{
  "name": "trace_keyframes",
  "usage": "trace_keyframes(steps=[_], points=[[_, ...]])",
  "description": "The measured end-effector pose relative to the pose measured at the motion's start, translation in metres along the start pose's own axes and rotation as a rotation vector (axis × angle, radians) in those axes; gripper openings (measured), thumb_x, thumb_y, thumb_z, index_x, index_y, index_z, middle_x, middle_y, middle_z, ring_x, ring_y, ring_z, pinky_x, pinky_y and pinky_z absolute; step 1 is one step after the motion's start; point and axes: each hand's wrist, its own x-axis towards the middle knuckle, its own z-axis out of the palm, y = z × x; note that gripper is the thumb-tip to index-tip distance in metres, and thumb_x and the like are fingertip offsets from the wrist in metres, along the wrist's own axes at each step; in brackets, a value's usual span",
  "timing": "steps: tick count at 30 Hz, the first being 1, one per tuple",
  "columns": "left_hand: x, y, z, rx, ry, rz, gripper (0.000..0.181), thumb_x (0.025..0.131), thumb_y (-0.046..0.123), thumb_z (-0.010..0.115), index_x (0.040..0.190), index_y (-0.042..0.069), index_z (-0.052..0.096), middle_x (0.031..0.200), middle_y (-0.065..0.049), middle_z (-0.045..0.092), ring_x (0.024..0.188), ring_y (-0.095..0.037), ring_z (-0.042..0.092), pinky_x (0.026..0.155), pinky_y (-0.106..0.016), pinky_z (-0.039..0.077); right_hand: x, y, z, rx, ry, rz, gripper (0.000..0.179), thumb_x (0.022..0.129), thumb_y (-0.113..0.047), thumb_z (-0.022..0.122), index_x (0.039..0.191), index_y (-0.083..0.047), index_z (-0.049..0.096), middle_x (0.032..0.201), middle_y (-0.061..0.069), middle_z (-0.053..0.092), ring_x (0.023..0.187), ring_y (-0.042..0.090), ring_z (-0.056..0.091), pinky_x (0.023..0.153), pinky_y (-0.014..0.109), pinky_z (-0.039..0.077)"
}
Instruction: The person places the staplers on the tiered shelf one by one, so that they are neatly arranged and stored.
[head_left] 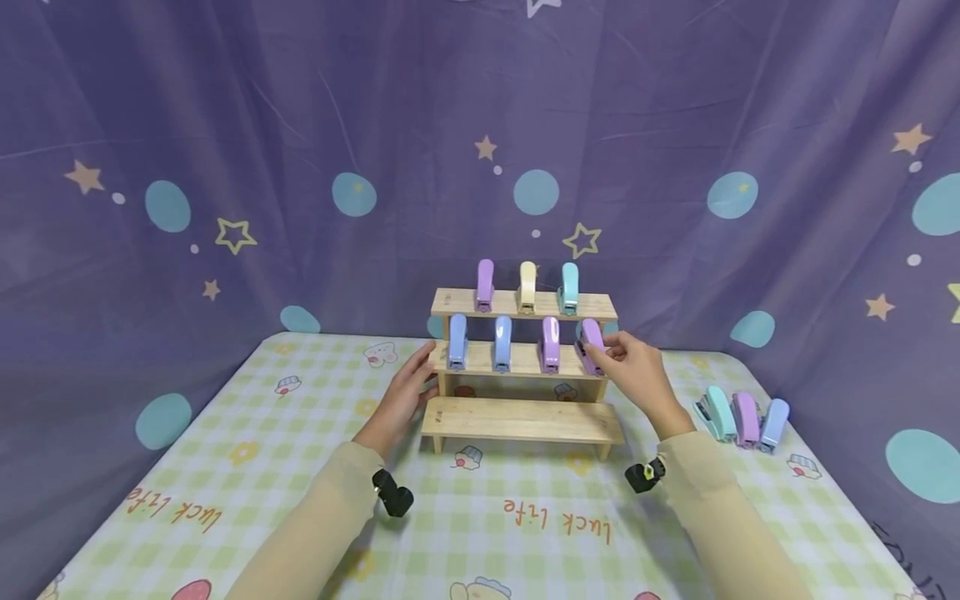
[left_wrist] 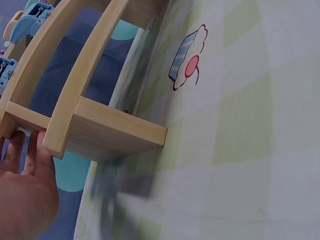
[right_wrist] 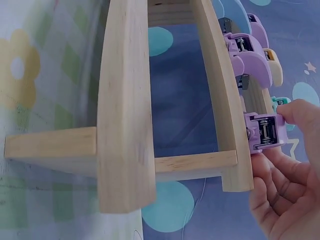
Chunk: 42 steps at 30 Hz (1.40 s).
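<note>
At the right end of the middle tier of a stepped wooden rack [head_left: 522, 418], my right hand [head_left: 637, 371] pinches a purple stapler [head_left: 592, 343] between thumb and fingers. The right wrist view shows the front end of this purple stapler [right_wrist: 266, 131] at the shelf edge, with the thumb on one side. My left hand [head_left: 405, 392] touches the rack's left end, its fingers fairly straight against the side piece under the middle shelf [left_wrist: 29, 116]. Left of the pinched stapler stand another purple stapler [head_left: 551, 343] and two blue staplers, one in the middle [head_left: 502, 343] and one at the left end [head_left: 457, 342].
On the top tier stand a purple stapler [head_left: 485, 285], a cream stapler [head_left: 527, 287] and a teal stapler [head_left: 569, 288]. A teal stapler [head_left: 720, 412], a purple one and a blue stapler [head_left: 775, 425] sit on the checked tablecloth [head_left: 450, 542] at right. A purple curtain [head_left: 637, 125] hangs behind.
</note>
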Motion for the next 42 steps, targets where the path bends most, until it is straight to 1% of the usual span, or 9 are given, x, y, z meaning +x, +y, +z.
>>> trace_keyframes(steps=[3,6,10,14,21,26,29,36,42], points=[[-0.001,0.001,0.000,0.002,-0.005,0.002,0.052,0.110,0.032,0.040,0.160,0.025,0.027,0.155,-0.003,0.038,0.139,-0.027,0.037,0.114,-0.046,0.035,0.000,0.000,0.001,-0.009,0.000,-0.009,0.051,0.096,-0.049,0.065,0.112,0.000,0.068,0.094,0.013,0.070,0.088,0.028,0.066,0.075,0.044,0.055],[-0.001,0.002,0.000,0.002,-0.002,0.000,0.053,0.110,0.032,0.041,0.160,0.024,0.026,0.155,-0.003,0.038,0.139,-0.027,0.038,0.114,-0.045,0.035,0.000,-0.001,-0.002,-0.010,-0.024,0.005,0.055,0.096,-0.052,0.063,0.115,-0.001,0.067,0.098,0.013,0.070,0.091,0.028,0.065,0.077,0.044,0.055],[0.000,0.003,0.001,-0.001,0.006,-0.002,0.053,0.110,0.030,0.041,0.161,0.023,0.026,0.158,-0.004,0.034,0.140,-0.029,0.037,0.114,-0.045,0.035,-0.005,0.000,-0.012,-0.004,-0.057,0.029,0.061,0.097,-0.057,0.058,0.123,-0.003,0.063,0.106,0.015,0.068,0.097,0.030,0.064,0.080,0.046,0.054],[0.001,0.003,0.002,-0.007,0.018,0.002,0.051,0.110,0.028,0.040,0.160,0.024,0.029,0.161,-0.005,0.030,0.141,-0.030,0.036,0.114,-0.046,0.035,-0.012,0.006,-0.025,-0.020,-0.067,0.030,0.058,0.099,-0.056,0.055,0.124,-0.004,0.063,0.106,0.015,0.068,0.096,0.030,0.064,0.080,0.047,0.054],[0.002,0.001,0.002,-0.005,0.017,0.008,0.051,0.110,0.027,0.040,0.160,0.023,0.028,0.160,-0.007,0.031,0.141,-0.031,0.036,0.114,-0.048,0.035,-0.027,0.034,-0.050,-0.088,-0.073,0.034,0.051,0.102,-0.048,0.054,0.122,-0.002,0.063,0.103,0.016,0.070,0.092,0.032,0.067,0.073,0.044,0.055],[0.001,0.000,0.001,-0.004,0.013,0.012,0.052,0.111,0.027,0.039,0.160,0.020,0.027,0.162,-0.007,0.028,0.141,-0.032,0.036,0.114,-0.048,0.035,-0.040,0.059,-0.071,-0.137,-0.075,0.051,0.049,0.103,-0.043,0.054,0.126,-0.001,0.063,0.111,0.021,0.068,0.099,0.037,0.065,0.077,0.049,0.055],[0.001,-0.001,0.001,0.003,0.013,0.016,0.053,0.110,0.028,0.040,0.161,0.019,0.026,0.161,-0.008,0.028,0.140,-0.032,0.037,0.114,-0.047,0.035,-0.047,0.073,-0.083,-0.161,-0.059,0.049,0.047,0.103,-0.039,0.055,0.128,0.000,0.062,0.114,0.023,0.067,0.102,0.041,0.064,0.079,0.052,0.054],[0.001,-0.001,0.000,0.000,0.018,0.016,0.052,0.110,0.028,0.040,0.160,0.019,0.027,0.159,-0.008,0.032,0.140,-0.031,0.037,0.114,-0.047,0.035,-0.063,0.099,-0.104,-0.196,-0.087,0.130,0.052,0.102,-0.039,0.055,0.133,0.003,0.058,0.120,0.029,0.064,0.107,0.048,0.059,0.075,0.053,0.053],[0.000,0.000,0.001,0.009,0.025,0.008,0.052,0.110,0.029,0.041,0.160,0.021,0.028,0.160,-0.007,0.032,0.140,-0.029,0.038,0.113,-0.044,0.036,-0.072,0.114,-0.111,-0.222,-0.090,0.163,0.054,0.102,-0.036,0.056,0.134,0.007,0.056,0.121,0.030,0.063,0.109,0.050,0.057,0.077,0.054,0.053]])
